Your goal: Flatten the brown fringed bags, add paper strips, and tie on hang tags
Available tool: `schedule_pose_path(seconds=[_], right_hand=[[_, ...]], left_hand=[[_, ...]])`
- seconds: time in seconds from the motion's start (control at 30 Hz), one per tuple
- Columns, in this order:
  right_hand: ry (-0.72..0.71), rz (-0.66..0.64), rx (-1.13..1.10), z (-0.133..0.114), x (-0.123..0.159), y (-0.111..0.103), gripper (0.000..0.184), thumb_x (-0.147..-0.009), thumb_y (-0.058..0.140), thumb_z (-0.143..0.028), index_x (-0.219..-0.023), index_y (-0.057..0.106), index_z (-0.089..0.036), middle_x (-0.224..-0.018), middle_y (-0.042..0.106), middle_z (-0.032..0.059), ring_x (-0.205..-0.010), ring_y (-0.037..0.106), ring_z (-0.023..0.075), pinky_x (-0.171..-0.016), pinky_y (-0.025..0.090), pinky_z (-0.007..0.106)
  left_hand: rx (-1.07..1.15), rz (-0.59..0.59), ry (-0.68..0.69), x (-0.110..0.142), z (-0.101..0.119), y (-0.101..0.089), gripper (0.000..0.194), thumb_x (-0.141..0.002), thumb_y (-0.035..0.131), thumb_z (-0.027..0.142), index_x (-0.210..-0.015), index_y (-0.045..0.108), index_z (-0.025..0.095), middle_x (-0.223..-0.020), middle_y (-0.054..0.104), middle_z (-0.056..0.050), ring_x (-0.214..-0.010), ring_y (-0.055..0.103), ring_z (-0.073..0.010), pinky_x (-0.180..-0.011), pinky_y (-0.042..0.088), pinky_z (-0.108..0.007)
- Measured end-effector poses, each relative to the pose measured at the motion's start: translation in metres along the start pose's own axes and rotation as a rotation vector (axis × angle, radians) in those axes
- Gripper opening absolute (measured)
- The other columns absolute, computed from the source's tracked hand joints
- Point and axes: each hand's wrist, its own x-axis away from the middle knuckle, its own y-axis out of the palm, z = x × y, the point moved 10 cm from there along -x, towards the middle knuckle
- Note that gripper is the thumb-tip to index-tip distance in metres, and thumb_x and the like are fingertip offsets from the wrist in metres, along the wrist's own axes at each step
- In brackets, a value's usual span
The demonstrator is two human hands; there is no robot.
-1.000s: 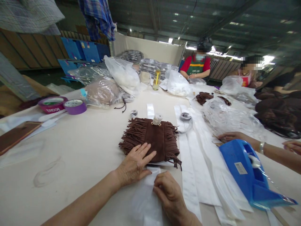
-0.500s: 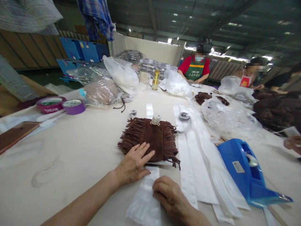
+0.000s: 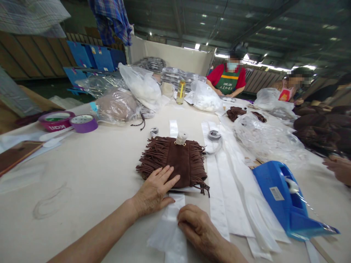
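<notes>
A brown fringed suede bag (image 3: 178, 160) lies on the table in front of me, a pale wrapped piece (image 3: 181, 138) standing at its top edge by gold-coloured rings. My left hand (image 3: 157, 188) rests flat on the bag's lower left part, fingers spread. Just below the bag, my right hand (image 3: 199, 224) is closed, thumb and fingers pinched at the right edge of a thin translucent plastic sheet (image 3: 167, 233). Under that sheet runs a white strip (image 3: 179, 200) that passes beneath the bag and shows again above it. The right fingertips are partly hidden.
Long white strips (image 3: 231, 190) lie right of the bag, with a blue tape dispenser (image 3: 279, 197) beyond. Purple tape rolls (image 3: 83, 123) and a phone (image 3: 19, 155) are at left. Plastic-wrapped goods (image 3: 116, 106) and a bottle (image 3: 181, 92) stand behind. Co-workers (image 3: 229, 78) work across the table.
The translucent sheet's lower left part has shifted and spread, showing more of the white strip under it. Both my hands stay in nearly the same place. A co-worker's hand at far right has moved.
</notes>
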Motion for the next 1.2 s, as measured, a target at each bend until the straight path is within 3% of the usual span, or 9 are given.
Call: schedule_pose_path(seconds=[0.17, 0.63, 0.83, 0.93, 1.03, 1.2], right_hand=[[-0.006, 0.008, 0.001, 0.003, 0.001, 0.002, 0.016, -0.078, 0.042, -0.009, -0.075, 0.053, -0.020, -0.077, 0.059, 0.0032, -0.075, 0.053, 0.0152, -0.069, 0.042, 0.025], [-0.106, 0.201, 0.156, -0.003, 0.010, 0.003, 0.017, -0.075, 0.042, -0.004, -0.079, 0.048, -0.020, -0.078, 0.059, 0.0050, -0.072, 0.052, 0.0164, -0.065, 0.042, 0.027], [-0.118, 0.271, 0.355, -0.009, 0.012, 0.007, 0.024, -0.075, 0.044, -0.004, -0.092, 0.052, -0.019, -0.079, 0.058, 0.0061, -0.070, 0.052, 0.0179, -0.061, 0.042, 0.028], [-0.219, 0.373, 0.474, -0.024, 0.013, 0.002, 0.024, -0.081, 0.041, -0.008, -0.096, 0.056, -0.018, -0.084, 0.062, 0.0086, -0.075, 0.055, 0.0195, -0.062, 0.043, 0.030], [-0.371, 0.431, 0.424, -0.037, 0.016, -0.003, 0.022, -0.086, 0.038, -0.011, -0.098, 0.056, -0.016, -0.089, 0.067, 0.0091, -0.086, 0.059, 0.0199, -0.075, 0.045, 0.034], [-0.418, 0.490, 0.330, -0.030, 0.019, -0.002, 0.019, -0.089, 0.042, -0.013, -0.100, 0.056, -0.020, -0.086, 0.070, 0.0053, -0.087, 0.063, 0.0159, -0.079, 0.049, 0.029]], left_hand=[[-0.008, -0.003, 0.002, -0.001, 0.000, 0.000, 0.071, -0.071, 0.067, 0.038, -0.132, 0.036, 0.018, -0.138, 0.037, -0.019, -0.129, 0.031, -0.0324, -0.100, 0.031, -0.048], [0.007, -0.006, -0.006, -0.002, 0.000, -0.001, 0.069, -0.072, 0.067, 0.037, -0.131, 0.038, 0.017, -0.138, 0.036, -0.020, -0.129, 0.030, -0.0327, -0.100, 0.030, -0.049], [-0.004, 0.010, -0.004, -0.002, 0.000, -0.002, 0.070, -0.072, 0.067, 0.038, -0.131, 0.037, 0.017, -0.138, 0.036, -0.020, -0.128, 0.031, -0.0330, -0.100, 0.031, -0.049], [-0.023, 0.031, 0.006, -0.002, 0.001, -0.004, 0.064, -0.075, 0.064, 0.037, -0.130, 0.039, 0.017, -0.136, 0.039, -0.020, -0.127, 0.034, -0.0327, -0.098, 0.034, -0.048], [-0.061, 0.060, 0.011, -0.003, 0.001, -0.005, 0.052, -0.080, 0.058, 0.026, -0.129, 0.041, 0.018, -0.134, 0.043, -0.017, -0.125, 0.038, -0.0304, -0.097, 0.036, -0.046], [-0.113, 0.102, 0.035, -0.003, 0.001, -0.001, 0.055, -0.076, 0.060, 0.016, -0.128, 0.041, 0.019, -0.133, 0.044, -0.017, -0.124, 0.039, -0.0300, -0.097, 0.038, -0.044]])
